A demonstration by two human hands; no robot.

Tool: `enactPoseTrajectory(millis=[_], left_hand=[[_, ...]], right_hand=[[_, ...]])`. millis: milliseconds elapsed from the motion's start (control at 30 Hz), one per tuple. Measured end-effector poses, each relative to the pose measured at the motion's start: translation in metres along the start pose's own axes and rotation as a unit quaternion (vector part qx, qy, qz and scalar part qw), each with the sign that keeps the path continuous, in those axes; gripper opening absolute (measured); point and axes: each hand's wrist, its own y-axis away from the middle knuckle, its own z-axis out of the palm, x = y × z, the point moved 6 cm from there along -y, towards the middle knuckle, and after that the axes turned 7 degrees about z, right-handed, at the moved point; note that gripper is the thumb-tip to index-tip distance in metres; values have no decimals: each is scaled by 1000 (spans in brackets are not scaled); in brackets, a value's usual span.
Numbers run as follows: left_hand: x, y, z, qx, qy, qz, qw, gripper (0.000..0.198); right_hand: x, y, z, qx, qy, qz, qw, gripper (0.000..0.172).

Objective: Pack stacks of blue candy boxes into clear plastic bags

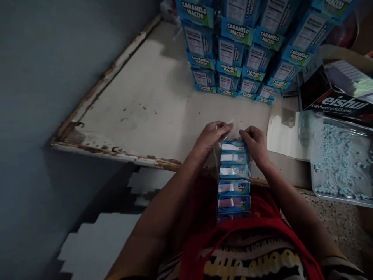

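A clear plastic bag (234, 177) holds a row of several small blue candy boxes and reaches from the table edge down toward my lap. My left hand (214, 134) pinches the bag's open top on its left side. On the other side, my right hand (256, 144) grips the same top edge with closed fingers. Both hands hover just above the worn white table (151, 101) near its front edge.
A tall stack of blue "Caramelo Macizo" boxes (241, 50) stands at the back of the table. At the right sit a clear tray of small blue candies (340, 159), a white sheet (284, 132) and a black carton (335, 97). A grey wall (43, 77) borders the left.
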Motion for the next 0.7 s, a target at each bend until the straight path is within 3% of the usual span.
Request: enactPoseTrajectory(millis=[100,200,300,433,500,567,633,700], left_hand=[[11,-2,3,47,-52,82,994,45],[7,-9,11,28,-31,87,995,45],[3,-20,17,4,-6,70,997,51],[5,-26,15,35,-5,70,997,54],[7,-25,14,38,-4,79,996,55],[8,-24,14,29,-5,80,996,54],[8,-24,15,24,-3,73,997,52],[6,-25,15,25,5,66,997,50]], right_hand=[[-5,3,-4,57,32,-26,998,34],[-10,-2,-10,88,97,-47,990,32],[-6,-19,-10,45,125,-19,991,31],[-7,-30,-11,-11,137,-16,990,31],[-19,-20,-23,46,155,-63,985,27],[-37,0,-33,92,180,-159,966,25],[-52,26,-34,78,226,-268,933,27],[-56,47,-26,31,297,-332,895,27]])
